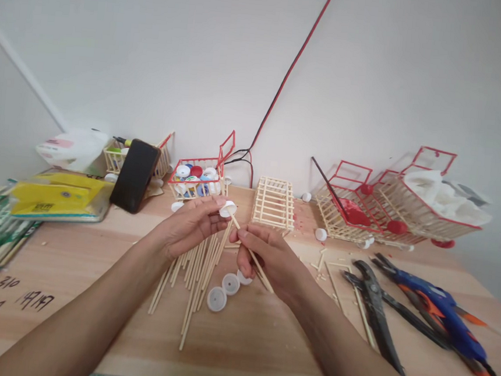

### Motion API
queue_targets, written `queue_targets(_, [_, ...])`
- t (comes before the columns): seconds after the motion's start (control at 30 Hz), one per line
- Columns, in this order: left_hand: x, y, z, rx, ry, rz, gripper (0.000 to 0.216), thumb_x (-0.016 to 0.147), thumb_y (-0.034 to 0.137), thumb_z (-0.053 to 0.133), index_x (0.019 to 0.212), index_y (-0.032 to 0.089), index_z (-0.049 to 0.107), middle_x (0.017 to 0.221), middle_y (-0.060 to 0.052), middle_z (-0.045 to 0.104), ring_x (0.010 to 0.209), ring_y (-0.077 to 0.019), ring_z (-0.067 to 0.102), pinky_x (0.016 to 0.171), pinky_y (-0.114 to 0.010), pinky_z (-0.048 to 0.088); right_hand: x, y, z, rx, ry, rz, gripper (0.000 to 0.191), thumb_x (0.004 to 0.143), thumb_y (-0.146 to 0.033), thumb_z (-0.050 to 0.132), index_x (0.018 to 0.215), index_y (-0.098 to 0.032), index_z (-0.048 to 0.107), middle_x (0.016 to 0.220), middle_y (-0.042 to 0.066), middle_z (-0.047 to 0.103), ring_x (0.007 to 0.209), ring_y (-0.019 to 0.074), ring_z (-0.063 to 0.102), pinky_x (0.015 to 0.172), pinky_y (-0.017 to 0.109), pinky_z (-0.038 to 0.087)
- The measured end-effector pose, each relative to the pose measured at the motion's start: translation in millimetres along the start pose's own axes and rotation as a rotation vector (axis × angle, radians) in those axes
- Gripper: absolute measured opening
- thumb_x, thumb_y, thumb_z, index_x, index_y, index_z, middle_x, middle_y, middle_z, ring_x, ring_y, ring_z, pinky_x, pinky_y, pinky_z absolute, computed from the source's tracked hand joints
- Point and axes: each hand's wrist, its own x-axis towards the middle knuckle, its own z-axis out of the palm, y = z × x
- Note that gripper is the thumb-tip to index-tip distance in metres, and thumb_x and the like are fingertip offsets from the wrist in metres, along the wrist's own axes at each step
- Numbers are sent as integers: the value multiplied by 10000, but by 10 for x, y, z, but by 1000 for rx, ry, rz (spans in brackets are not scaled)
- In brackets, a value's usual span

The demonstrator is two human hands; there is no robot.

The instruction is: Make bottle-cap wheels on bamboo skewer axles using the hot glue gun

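My left hand [201,222] pinches a white bottle cap [228,209] between thumb and fingers. In my right hand [266,254] is a thin wooden stick [262,277], slanting up to the left with its upper end at the cap. Whether the tip goes through the cap I cannot tell. Below my hands, three white bottle caps [217,299] lie in a row on the wooden table. A spread of loose wooden sticks [193,282] lies under my left hand. Behind my right hand stands a crate-like frame of sticks [274,205].
Red-trimmed stick carts [347,211] stand at the back right, and a basket of bottle caps [194,177] at the back. A phone [135,175] leans at left beside a yellow packet [57,194]. Pliers [374,307] and a blue glue gun [445,310] lie at right.
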Motion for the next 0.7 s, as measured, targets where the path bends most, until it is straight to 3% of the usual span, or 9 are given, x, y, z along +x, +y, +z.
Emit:
queue_targets(0.27, [3, -4, 15, 7, 3, -5, 140, 798, 225, 654, 903, 133, 647, 878, -55, 655, 789, -133, 604, 743, -257, 482, 3, 24, 8, 50, -24, 7, 277, 807, -444, 546, 825, -168, 565, 443, -45, 573, 366, 60, 424, 411, 202, 288])
queue_targets(0.43, [2, -17, -2, -36, 57, -4, 288, 840, 391, 603, 967, 134, 635, 951, -96, 663, 830, -165, 625, 760, -282, 494, 5, 24, 7, 34, -19, 8, 285, 813, -460, 538, 830, -175, 560, 457, -47, 574, 371, 63, 430, 423, 204, 312])
queue_targets(0.7, [-8, -1, 10, 71, 70, 45, 284, 776, 353, 688, 958, 140, 639, 932, -77, 667, 822, -163, 633, 728, -266, 488, 45, 88, 0, -265, 73, -98, 201, 889, -379, 447, 832, -198, 512, 486, -41, 615, 382, 81, 490, 440, 198, 379])
